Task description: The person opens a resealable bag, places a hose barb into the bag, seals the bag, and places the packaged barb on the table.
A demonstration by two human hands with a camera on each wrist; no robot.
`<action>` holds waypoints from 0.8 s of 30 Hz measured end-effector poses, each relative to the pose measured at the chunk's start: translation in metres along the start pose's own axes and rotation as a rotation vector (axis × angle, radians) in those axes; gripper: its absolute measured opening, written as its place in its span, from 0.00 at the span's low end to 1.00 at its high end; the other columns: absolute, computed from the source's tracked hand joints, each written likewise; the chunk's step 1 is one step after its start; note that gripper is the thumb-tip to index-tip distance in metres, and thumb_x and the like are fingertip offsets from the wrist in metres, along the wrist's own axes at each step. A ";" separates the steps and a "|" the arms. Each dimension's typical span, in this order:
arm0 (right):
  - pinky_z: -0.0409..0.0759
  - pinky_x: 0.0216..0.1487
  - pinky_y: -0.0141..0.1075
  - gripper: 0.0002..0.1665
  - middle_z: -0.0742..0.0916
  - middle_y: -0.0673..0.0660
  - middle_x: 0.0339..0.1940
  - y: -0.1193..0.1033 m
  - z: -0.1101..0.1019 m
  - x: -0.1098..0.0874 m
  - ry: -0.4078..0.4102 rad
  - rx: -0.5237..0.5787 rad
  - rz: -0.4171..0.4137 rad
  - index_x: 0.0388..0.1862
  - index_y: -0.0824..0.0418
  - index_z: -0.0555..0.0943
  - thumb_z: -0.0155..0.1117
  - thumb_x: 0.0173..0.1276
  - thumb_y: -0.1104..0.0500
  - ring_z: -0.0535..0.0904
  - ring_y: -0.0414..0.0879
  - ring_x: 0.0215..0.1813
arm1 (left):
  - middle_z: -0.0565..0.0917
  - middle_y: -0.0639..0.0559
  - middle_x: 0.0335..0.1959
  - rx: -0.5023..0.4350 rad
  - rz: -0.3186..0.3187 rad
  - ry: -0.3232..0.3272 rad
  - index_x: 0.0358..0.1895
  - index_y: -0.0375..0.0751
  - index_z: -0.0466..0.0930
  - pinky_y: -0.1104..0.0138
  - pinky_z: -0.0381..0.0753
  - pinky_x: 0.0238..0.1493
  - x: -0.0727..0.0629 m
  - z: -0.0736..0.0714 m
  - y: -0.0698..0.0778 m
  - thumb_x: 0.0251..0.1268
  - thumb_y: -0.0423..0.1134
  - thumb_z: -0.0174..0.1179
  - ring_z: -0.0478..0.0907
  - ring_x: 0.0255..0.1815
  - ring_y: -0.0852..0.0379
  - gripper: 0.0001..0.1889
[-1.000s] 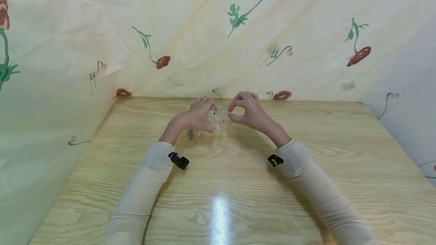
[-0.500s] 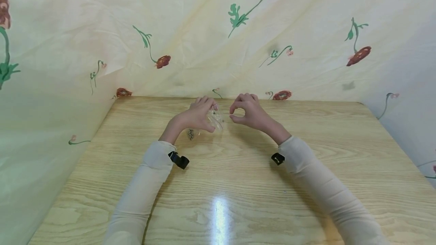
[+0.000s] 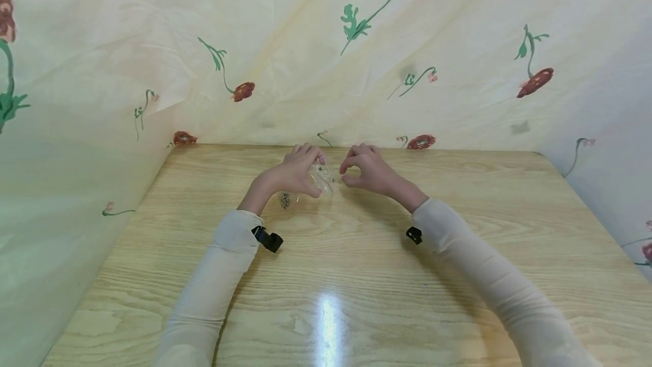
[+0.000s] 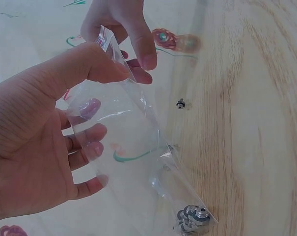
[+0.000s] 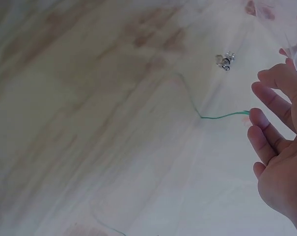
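Note:
My left hand (image 3: 297, 173) grips a clear zip bag (image 4: 123, 118) near its mouth, thumb on the near side and fingers seen through the plastic. Small metal fittings (image 4: 192, 220) lie bunched in the bag's bottom corner, seen in the left wrist view. Right beside the bag's mouth is my right hand (image 3: 370, 171), its fingers loosely bent, with a gap between thumb and index finger. Nothing shows between those fingers in the right wrist view. A single small metal fitting (image 4: 180, 103) sits outside the bag, on the far part of the work surface.
The wooden table (image 3: 326, 254) runs back to a cream sheet (image 3: 305, 61) printed with red flowers, which also hangs at both sides. Small shiny metal pieces (image 5: 226, 60) appear in the right wrist view, near the bag.
The right hand has shifted slightly, first to the right, then back left and a little lower towards the bag. The left hand and the bag have stayed nearly still.

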State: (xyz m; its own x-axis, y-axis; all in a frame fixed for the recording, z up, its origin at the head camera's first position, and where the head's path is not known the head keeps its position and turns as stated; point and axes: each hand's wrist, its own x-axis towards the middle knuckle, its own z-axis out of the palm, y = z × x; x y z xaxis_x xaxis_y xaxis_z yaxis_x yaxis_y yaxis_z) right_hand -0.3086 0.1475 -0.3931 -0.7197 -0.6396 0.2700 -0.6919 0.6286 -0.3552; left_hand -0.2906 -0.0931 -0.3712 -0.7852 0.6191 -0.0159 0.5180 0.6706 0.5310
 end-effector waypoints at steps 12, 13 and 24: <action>0.62 0.61 0.57 0.07 0.85 0.60 0.43 0.003 0.007 0.008 -0.054 0.009 0.013 0.39 0.59 0.89 0.71 0.62 0.61 0.74 0.55 0.49 | 0.66 0.38 0.57 -0.005 -0.008 -0.013 0.60 0.36 0.65 0.49 0.59 0.60 -0.001 0.000 0.001 0.53 0.39 0.71 0.57 0.60 0.43 0.33; 0.62 0.61 0.57 0.07 0.85 0.61 0.43 0.004 0.007 0.009 -0.058 0.012 0.015 0.39 0.59 0.89 0.71 0.62 0.61 0.74 0.55 0.49 | 0.66 0.39 0.57 -0.007 -0.009 -0.014 0.60 0.36 0.65 0.49 0.59 0.60 0.000 0.000 0.001 0.54 0.39 0.71 0.57 0.60 0.43 0.33; 0.59 0.67 0.64 0.10 0.84 0.61 0.38 0.009 0.014 0.017 -0.092 0.036 0.000 0.40 0.61 0.88 0.74 0.58 0.62 0.76 0.57 0.47 | 0.65 0.44 0.56 -0.004 -0.013 -0.012 0.61 0.36 0.65 0.49 0.60 0.60 0.001 0.001 -0.001 0.54 0.39 0.71 0.57 0.61 0.43 0.33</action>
State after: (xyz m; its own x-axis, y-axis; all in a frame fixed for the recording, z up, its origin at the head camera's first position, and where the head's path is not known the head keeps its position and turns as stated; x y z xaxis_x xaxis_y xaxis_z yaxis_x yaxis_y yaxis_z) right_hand -0.3267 0.1362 -0.4043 -0.7105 -0.6784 0.1868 -0.6879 0.6138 -0.3873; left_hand -0.2919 -0.0925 -0.3724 -0.7879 0.6149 -0.0328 0.5063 0.6773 0.5338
